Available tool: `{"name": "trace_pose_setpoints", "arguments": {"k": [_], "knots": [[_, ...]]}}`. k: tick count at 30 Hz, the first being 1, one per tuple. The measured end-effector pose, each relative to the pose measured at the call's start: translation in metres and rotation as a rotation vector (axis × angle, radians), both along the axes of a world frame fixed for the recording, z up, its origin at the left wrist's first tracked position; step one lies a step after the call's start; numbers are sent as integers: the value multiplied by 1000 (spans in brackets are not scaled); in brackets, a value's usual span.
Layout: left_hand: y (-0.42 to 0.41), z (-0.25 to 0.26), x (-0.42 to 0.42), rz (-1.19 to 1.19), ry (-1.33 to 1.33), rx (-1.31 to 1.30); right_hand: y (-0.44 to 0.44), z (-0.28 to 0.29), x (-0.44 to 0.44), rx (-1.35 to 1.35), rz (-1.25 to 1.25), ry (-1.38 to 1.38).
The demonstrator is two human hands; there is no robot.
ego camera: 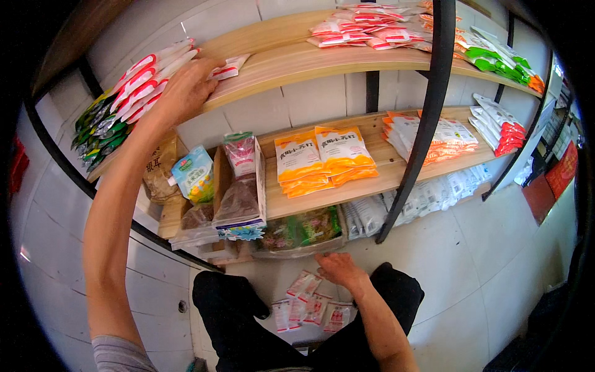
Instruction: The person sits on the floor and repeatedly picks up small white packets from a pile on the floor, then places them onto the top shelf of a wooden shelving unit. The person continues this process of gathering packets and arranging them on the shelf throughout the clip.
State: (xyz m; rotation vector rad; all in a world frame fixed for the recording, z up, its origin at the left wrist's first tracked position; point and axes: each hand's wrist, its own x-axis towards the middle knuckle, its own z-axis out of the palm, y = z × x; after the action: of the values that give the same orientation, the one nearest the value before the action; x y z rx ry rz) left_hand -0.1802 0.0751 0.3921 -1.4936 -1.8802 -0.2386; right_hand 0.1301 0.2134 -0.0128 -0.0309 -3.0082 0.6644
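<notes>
My left hand point(193, 83) reaches to the upper wooden shelf, its fingers around the left end of a small red-and-white plastic packet point(231, 67). Just left of that hand leans a stack of red-and-white packets point(148, 76). Low between my knees, my right hand point(341, 269) hovers with curled fingers; no object shows in it, but its palm is hidden. Below it, several small clear packets with red print point(314, 307) lie on the tiled floor point(446, 288), partly overlapping.
Orange-and-white pouches point(325, 160) lie on the middle shelf beside an open carton point(239, 204) of bagged goods. A black metal post point(420, 111) stands in front of the shelves. More red-and-white packets point(358, 30) are piled on the upper shelf point(288, 58). Plastic-wrapped bags point(302, 230) sit at the bottom.
</notes>
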Motion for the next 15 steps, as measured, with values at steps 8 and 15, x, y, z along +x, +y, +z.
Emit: {"name": "trace_pose_setpoints", "arguments": {"k": [8,15], "knots": [[22,19,2,267,51,-123,0,-8,1,-24,3,-35],[-18,6,94,72,-114,68,0,20,1,-33,-5,-138]]}}
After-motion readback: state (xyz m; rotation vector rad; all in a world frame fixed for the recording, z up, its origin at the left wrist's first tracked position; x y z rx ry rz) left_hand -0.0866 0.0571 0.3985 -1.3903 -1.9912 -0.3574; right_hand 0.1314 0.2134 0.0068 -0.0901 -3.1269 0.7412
